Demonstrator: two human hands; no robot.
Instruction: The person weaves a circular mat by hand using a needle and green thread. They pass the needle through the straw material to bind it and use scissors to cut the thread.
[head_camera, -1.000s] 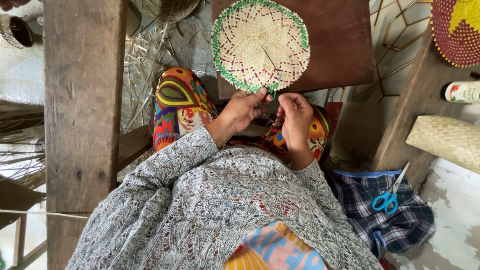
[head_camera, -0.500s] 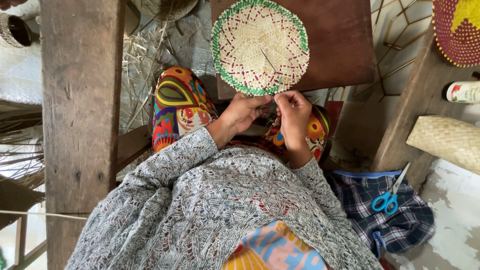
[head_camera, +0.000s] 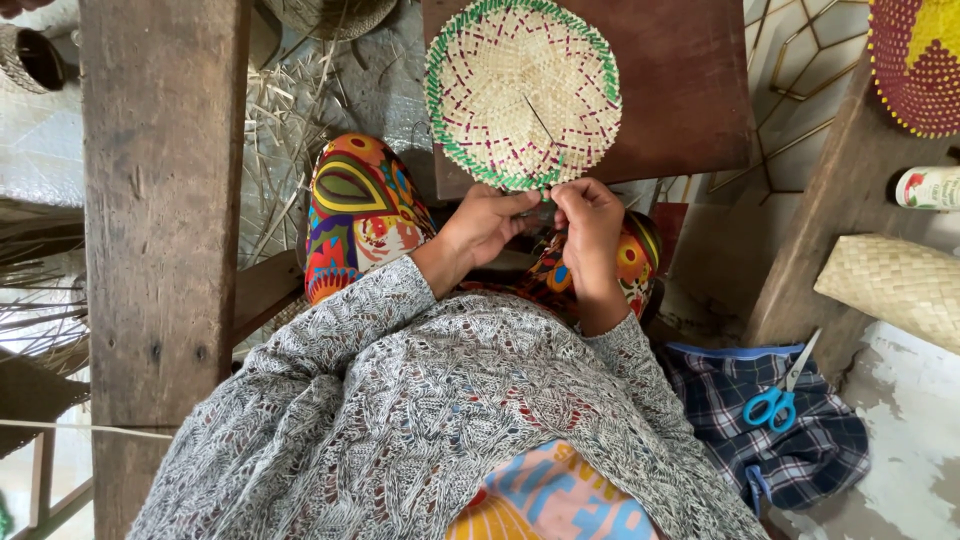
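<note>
A round woven straw mat (head_camera: 522, 92) with a green rim and purple stitches lies on a brown board (head_camera: 690, 90) in front of me. My left hand (head_camera: 487, 222) pinches the near edge of the mat. My right hand (head_camera: 590, 222) is beside it, fingers closed on a thin green strip at the same edge. Both hands rest above my knees in bright patterned trousers (head_camera: 355, 205). A thin dark strand lies across the mat's middle.
A thick wooden beam (head_camera: 160, 200) runs down the left. Loose straw (head_camera: 290, 120) lies behind it. Blue-handled scissors (head_camera: 778, 400) rest on a plaid cloth (head_camera: 770, 420) at the right. A woven pouch (head_camera: 890, 285), a small can (head_camera: 930, 187) and a red-yellow woven disc (head_camera: 920, 55) sit further right.
Both hands have drawn closer together at the mat's near edge. The right hand has shifted slightly left and up, working the green strip. The mat has stayed in place.
</note>
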